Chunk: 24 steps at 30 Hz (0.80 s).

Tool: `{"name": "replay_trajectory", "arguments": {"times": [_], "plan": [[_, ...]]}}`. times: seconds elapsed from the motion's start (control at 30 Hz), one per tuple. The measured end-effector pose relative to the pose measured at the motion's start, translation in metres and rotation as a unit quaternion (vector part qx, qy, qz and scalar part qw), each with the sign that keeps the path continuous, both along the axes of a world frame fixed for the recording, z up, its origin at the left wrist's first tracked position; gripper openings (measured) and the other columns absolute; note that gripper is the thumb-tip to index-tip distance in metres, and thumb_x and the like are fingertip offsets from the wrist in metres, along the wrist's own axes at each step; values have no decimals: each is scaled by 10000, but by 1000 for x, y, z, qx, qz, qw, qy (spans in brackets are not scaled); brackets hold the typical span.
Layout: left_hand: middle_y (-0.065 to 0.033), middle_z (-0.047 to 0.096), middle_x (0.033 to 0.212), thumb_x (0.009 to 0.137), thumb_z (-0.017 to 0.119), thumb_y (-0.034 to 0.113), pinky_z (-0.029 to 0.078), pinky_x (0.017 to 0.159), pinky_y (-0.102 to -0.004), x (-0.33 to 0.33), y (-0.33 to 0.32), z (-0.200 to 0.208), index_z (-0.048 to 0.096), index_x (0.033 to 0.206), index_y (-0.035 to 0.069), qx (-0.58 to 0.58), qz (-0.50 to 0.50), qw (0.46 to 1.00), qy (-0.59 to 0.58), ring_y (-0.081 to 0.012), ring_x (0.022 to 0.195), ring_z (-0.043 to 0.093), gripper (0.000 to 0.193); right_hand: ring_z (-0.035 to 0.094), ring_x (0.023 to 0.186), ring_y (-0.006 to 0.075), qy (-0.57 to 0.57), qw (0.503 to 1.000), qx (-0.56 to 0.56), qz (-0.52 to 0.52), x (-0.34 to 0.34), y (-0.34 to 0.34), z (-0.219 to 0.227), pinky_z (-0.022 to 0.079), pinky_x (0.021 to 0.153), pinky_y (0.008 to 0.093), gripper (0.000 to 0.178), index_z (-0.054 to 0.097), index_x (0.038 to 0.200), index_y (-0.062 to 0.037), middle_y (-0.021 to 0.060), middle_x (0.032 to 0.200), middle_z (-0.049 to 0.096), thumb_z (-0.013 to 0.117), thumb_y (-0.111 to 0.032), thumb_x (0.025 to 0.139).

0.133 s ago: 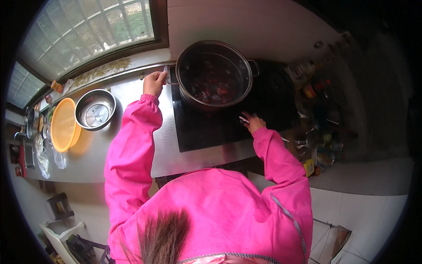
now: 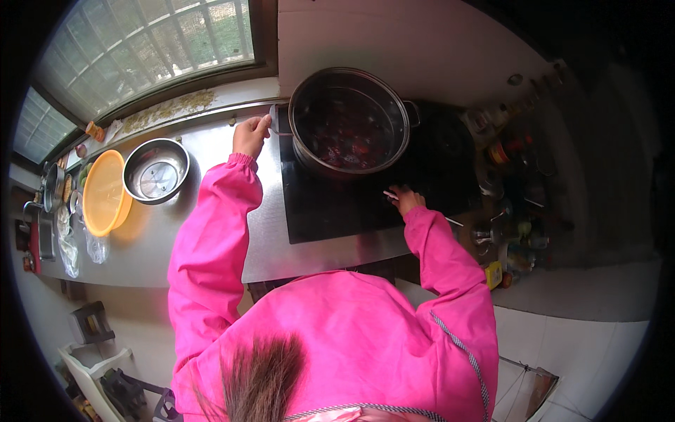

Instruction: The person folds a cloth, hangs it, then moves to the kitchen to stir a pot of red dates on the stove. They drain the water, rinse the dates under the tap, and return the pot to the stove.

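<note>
A large metal pot [image 2: 349, 170] stands on the black cooktop [image 2: 316, 218], with dark liquid and reddish pieces [image 2: 357, 146] in it. At its left side my left hand [image 2: 250, 136] is closed at the pot's side handle. A pale narrow strip [image 2: 273, 114] shows just above those fingers; what it is I cannot make out. My right hand [image 2: 406, 200] is low over the cooktop, in front of the pot, fingers closed round a thin white stick [image 2: 454, 221]. The stick's ends show on either side of the hand, and its middle is hidden.
On the steel counter at left are a metal bowl [image 2: 156, 171], an orange basin [image 2: 105, 193] and clear plastic bags [image 2: 97, 246]. A barred window [image 2: 162, 49] is behind the counter. Bottles and jars [image 2: 499, 151] crowd the right side. A wall rises behind the pot.
The view has shifted slightly, so the pot and counter sit a little farther right. More of the white stick shows beyond my right hand. My left hand stays beside the pot.
</note>
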<state>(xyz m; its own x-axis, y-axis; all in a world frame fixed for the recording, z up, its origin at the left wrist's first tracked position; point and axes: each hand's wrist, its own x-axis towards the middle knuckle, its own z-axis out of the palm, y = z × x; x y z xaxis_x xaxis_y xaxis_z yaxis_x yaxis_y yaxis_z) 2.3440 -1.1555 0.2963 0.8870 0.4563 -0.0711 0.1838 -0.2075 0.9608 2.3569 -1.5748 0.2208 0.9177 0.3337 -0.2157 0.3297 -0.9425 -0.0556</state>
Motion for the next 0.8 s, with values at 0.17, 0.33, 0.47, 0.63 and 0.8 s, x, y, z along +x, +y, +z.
{"name": "replay_trajectory", "arguments": {"times": [0.17,0.33,0.47,0.63,0.8], "plan": [[-13,560,604,860,539,314,359,487,-217,-25,20,-9,653,773,34,-37,31,999,8,-66,524,460,314,592,865,313,-7,999,33,-6,5,-5,-12,482,674,440,428,531,1099,-204,84,995,599,680,-194,697],[4,523,590,859,527,311,323,449,-206,-64,44,-32,647,766,29,-62,67,995,42,-48,500,423,321,585,885,314,5,999,30,-21,8,-1,-12,479,700,430,407,546,1075,-179,78,1008,602,685,-223,696],[5,514,585,864,515,314,306,426,-206,-100,57,-63,644,767,28,-68,83,992,66,-48,473,409,328,581,901,313,17,998,17,-56,10,-3,-16,477,720,418,405,563,1058,-164,88,1011,607,697,-256,687],[-21,555,571,837,525,324,376,460,-246,-156,81,-113,670,741,80,-43,112,984,133,-97,499,483,300,591,862,324,2,998,14,-69,8,-5,-23,473,723,423,468,576,1094,-161,113,960,621,703,-320,672],[-31,559,556,841,514,331,405,520,-267,-208,123,-169,669,725,48,5,137,978,161,-111,529,509,343,583,884,347,-9,997,22,-74,9,-4,-20,468,724,449,442,550,1103,-196,135,995,607,699,-274,695]]}}
